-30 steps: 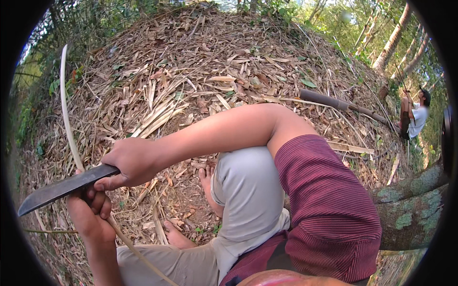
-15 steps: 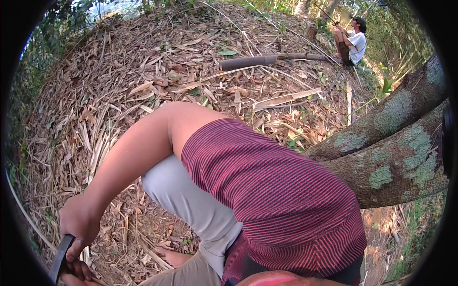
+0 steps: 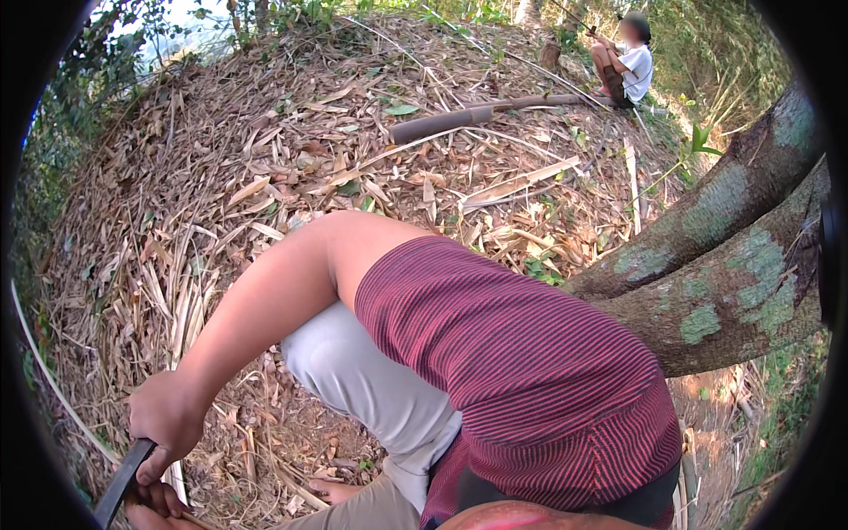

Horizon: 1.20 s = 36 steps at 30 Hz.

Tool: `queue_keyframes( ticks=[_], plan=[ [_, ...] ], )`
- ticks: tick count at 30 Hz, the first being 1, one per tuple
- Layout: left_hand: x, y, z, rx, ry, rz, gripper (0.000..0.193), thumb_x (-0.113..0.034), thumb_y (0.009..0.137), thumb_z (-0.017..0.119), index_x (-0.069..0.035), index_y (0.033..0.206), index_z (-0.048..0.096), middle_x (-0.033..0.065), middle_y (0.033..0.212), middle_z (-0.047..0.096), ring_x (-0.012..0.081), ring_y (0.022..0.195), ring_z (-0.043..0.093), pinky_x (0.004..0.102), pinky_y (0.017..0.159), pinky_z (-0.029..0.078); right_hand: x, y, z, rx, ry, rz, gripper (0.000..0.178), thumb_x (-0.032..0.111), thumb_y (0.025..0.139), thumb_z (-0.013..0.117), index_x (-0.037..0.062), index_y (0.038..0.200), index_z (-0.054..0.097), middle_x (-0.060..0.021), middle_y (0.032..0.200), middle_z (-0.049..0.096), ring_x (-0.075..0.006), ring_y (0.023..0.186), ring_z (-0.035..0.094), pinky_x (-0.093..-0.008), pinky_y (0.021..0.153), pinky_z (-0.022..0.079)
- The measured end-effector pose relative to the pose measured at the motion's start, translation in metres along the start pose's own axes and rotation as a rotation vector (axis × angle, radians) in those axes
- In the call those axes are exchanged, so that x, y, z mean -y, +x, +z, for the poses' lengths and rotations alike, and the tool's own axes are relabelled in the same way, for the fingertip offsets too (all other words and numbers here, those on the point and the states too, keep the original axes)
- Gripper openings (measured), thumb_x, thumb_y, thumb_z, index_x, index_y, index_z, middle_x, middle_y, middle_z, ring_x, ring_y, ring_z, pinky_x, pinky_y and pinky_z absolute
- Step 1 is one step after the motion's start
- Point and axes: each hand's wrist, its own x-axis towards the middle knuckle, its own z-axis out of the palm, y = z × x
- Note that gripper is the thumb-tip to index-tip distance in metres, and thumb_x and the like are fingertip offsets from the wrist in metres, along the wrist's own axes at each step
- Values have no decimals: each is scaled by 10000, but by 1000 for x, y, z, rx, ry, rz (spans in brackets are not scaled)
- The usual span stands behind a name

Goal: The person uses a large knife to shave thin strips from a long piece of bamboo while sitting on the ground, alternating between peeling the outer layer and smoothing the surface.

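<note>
My right arm, in a red-and-black striped sleeve (image 3: pixel 521 344), bends across to the lower left. There my right hand (image 3: pixel 168 415) is closed round a knife (image 3: pixel 125 481) with a dark blade, its point end running out at the dark rim. Just beneath the blade is my left hand (image 3: pixel 159 508), fingers curled. What they hold, if anything, is hidden by the blade and the picture's edge. A long pale thin strip (image 3: pixel 57 389) curves along the left rim toward both hands; whether either one touches it cannot be made out.
Dry leaves (image 3: pixel 265 159) cover the ground. My bent leg in light trousers (image 3: pixel 362 371) and a bare foot (image 3: pixel 334 491) are beneath my arm. Thick lichen-patched trunks (image 3: pixel 715 309) stand close on the right. A bamboo pole (image 3: pixel 442 124) lies ahead; another person (image 3: pixel 634 71) sits beyond.
My right arm and hand, with the knife, sit a little farther right in the picture. The pole and the seated person have slid slightly left. Both hands stay close together.
</note>
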Motion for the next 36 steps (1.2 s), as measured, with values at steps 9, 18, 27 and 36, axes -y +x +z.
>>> queue_keyframes(
  ticks=[9, 18, 27, 36],
  plan=[
    [12, 18, -7, 50, -35, 12, 244, -161, 987, 443, -97, 751, 457, -26, 607, 358, 60, 422, 282, 212, 349, 225, -7, -5, 0, -61, -8, 17, 710, 695, 858, 469, 36, 710, 688, -179, 726, 666, -389, 731, 644, -467, 670, 512],
    [19, 5, -16, -40, -97, 27, 289, -343, 1009, 503, -114, 835, 524, -56, 609, 407, 23, 395, 276, 203, 319, 222, -9, -3, 11, -91, -35, -111, 639, 680, 847, 542, 51, 825, 649, -175, 760, 652, -406, 730, 638, -488, 670, 504],
    [28, -48, -66, 23, -309, -2, 267, -322, 1024, 442, -117, 1177, 518, 3, 714, 455, 54, 473, 348, 195, 391, 303, 16, 4, 20, 20, -169, -285, 652, 690, 815, 590, 42, 869, 637, -158, 731, 635, -358, 707, 646, -468, 643, 502],
    [46, -72, -82, 192, -329, -54, 169, -301, 1037, 444, -149, 1109, 438, 41, 741, 525, 49, 418, 346, 191, 353, 275, 15, -6, 38, 33, -220, -459, 649, 698, 815, 589, 51, 833, 636, -139, 638, 615, -336, 622, 649, -444, 588, 507]
  ],
)
